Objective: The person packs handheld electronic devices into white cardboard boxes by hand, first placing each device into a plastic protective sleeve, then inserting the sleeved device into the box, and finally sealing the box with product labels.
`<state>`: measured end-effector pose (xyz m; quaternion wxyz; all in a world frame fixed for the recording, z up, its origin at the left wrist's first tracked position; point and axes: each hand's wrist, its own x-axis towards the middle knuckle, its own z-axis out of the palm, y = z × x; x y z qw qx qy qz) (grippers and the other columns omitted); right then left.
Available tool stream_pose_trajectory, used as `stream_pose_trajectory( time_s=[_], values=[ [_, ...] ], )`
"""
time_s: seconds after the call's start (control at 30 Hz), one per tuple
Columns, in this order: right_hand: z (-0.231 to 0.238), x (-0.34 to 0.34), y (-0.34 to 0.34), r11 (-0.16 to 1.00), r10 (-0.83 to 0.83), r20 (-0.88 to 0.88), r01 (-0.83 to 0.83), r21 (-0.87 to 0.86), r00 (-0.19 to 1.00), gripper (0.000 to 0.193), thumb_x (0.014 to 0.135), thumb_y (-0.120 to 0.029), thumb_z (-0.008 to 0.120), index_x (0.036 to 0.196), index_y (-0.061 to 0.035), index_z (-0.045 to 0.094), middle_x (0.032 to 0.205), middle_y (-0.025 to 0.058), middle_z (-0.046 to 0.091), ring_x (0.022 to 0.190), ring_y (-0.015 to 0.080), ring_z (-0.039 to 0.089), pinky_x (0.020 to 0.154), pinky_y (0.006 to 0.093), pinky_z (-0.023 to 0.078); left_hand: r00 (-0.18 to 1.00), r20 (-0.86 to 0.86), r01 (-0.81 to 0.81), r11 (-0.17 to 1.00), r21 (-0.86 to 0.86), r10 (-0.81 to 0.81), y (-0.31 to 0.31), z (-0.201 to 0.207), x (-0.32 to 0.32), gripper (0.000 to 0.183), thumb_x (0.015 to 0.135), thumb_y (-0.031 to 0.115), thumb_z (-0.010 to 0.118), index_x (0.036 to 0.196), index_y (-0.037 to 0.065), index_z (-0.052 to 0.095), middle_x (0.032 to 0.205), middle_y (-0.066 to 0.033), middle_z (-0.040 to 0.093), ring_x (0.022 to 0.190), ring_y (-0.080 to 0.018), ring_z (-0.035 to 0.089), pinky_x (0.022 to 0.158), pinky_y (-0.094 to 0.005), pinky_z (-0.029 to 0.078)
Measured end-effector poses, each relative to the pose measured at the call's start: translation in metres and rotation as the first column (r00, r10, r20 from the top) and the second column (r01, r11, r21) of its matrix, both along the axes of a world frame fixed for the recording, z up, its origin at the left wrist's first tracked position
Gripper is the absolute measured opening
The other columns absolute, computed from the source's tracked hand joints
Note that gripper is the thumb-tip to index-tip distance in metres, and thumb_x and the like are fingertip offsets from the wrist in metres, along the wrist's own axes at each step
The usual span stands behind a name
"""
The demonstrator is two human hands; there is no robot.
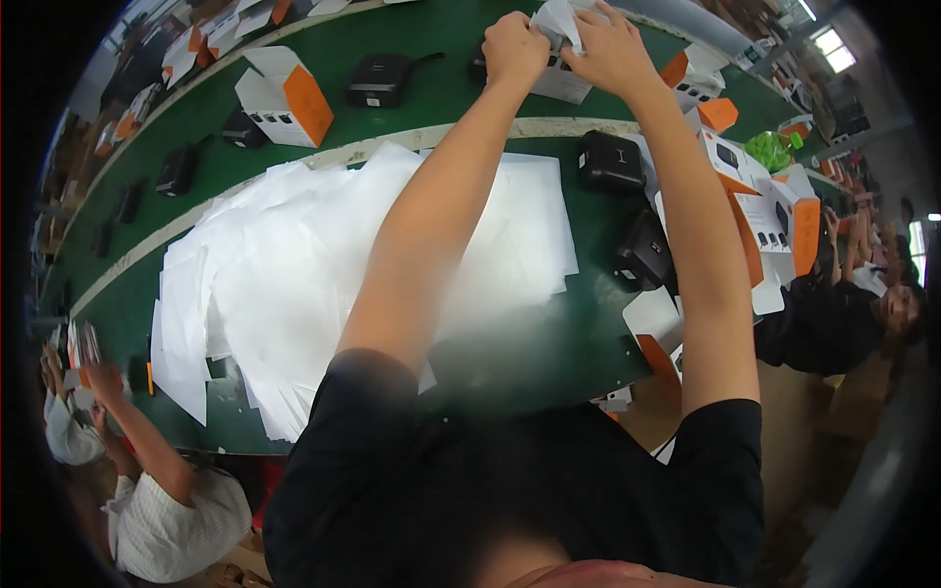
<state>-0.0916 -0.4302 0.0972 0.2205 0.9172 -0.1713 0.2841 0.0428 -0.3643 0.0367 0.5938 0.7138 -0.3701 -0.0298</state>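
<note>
Both my arms reach to the far side of the green table. My left hand point(517, 51) is closed, its fingertips at the edge of a crumpled white sheet point(559, 22). On the other side, my right hand point(613, 51) grips the same sheet between thumb and fingers. Whether something is wrapped inside cannot be made out. Just below my hands stands a white box point(564, 84), partly covered by them. A black case point(477, 67) shows beside my left wrist. A large pile of white sheets point(284, 255) lies under my left forearm.
Two black cases point(610, 162) point(644, 250) lie near my right forearm. Open white-and-orange boxes point(774, 216) crowd the right, beside a green plastic bag point(769, 150). Further black cases point(380, 80) and an open box point(284, 98) line the far strip. Other people sit left and right.
</note>
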Motion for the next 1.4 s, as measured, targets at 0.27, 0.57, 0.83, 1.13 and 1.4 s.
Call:
stream_pose_trajectory(
  time_s=[0.27,0.57,0.83,1.13,1.4],
  values=[
    [-0.029,0.002,0.010,0.967,-0.254,0.083,0.256,-0.011,0.964,0.035,0.080,-0.025,0.071,0.116,-0.0215,0.073,0.129,-0.0009,0.066,0.130,0.0270,0.051,0.101,0.0547,0.041,0.997,-0.059,0.049,0.998,0.043,-0.047,0.002,-0.001,0.002,0.020,0.085,0.019,0.067,0.091,0.003,0.077,0.098,-0.0262,0.073,0.097,-0.0447,0.070,0.089,-0.0501,0.056],
    [-0.072,0.001,0.012,0.935,-0.343,0.226,0.354,-0.008,0.912,0.035,0.079,-0.016,0.071,0.114,-0.0155,0.074,0.128,0.0044,0.066,0.141,0.0348,0.040,0.105,0.0699,0.031,1.000,0.000,0.013,1.000,0.013,-0.013,-0.007,-0.006,-0.022,0.023,0.086,0.020,0.063,0.094,0.000,0.073,0.097,-0.0273,0.071,0.096,-0.0469,0.069,0.086,-0.0528,0.056],
    [0.103,0.066,-0.013,0.645,0.491,-0.227,-0.176,0.743,0.841,0.055,0.077,-0.032,0.074,0.122,-0.0009,0.067,0.123,0.0185,0.070,0.112,0.0344,0.066,0.093,0.0413,0.054,0.936,0.156,0.253,0.912,0.323,-0.315,0.105,0.023,-0.019,0.028,0.092,0.030,0.063,0.099,0.004,0.072,0.098,-0.0217,0.073,0.095,-0.0401,0.070,0.086,-0.0475,0.055],
    [0.059,0.105,0.015,0.789,0.133,-0.782,0.412,0.455,0.609,0.084,0.071,-0.036,0.087,0.139,-0.0007,0.053,0.134,0.0208,0.063,0.123,0.0361,0.061,0.102,0.0456,0.049,0.797,0.289,0.234,0.713,0.661,-0.530,0.309,-0.024,-0.066,0.044,0.089,0.029,0.071,0.130,0.013,0.061,0.148,-0.0130,0.049,0.147,-0.0309,0.034,0.119,-0.0583,0.023],
    [0.072,0.092,-0.007,0.770,0.150,-0.545,0.248,0.588,0.825,0.078,0.070,-0.034,0.089,0.131,0.0030,0.058,0.122,0.0184,0.070,0.111,0.0330,0.067,0.089,0.0427,0.055,0.948,0.253,0.051,0.875,0.482,-0.195,0.270,-0.019,-0.092,0.022,0.087,0.017,0.071,0.107,0.008,0.069,0.111,-0.0117,0.063,0.107,-0.0300,0.059,0.090,-0.0422,0.047]
  ],
)
